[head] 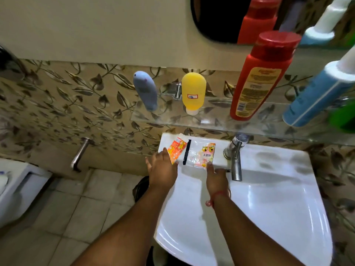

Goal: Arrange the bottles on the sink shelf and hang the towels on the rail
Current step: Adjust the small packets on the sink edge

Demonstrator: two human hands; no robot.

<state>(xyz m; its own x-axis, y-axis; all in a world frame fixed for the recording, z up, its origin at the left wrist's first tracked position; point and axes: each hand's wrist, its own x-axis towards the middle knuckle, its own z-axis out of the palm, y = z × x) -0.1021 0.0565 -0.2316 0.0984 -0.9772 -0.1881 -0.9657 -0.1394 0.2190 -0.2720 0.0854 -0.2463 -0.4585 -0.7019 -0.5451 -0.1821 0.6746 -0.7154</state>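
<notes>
Several bottles stand on the glass shelf (211, 120) above the sink: a grey-blue bottle (145, 90) at the left, a yellow bottle (193, 91) standing on its cap, a red bottle (258, 77) and a blue bottle with a white top (315, 96) at the right. My left hand (162, 167) reaches with spread fingers to an orange sachet (175, 149) on the sink's back ledge and touches its edge. My right hand (216, 176) has one finger on a clear printed wrapper (201, 153). No towel is in view.
A chrome tap (235, 156) stands right beside my right hand over the white sink (269, 198). A black strip (186, 152) lies between the two wrappers. A green object (343, 116) sits at the shelf's right end. A mirror (221, 20) hangs above. A wall spout (79, 154) projects left.
</notes>
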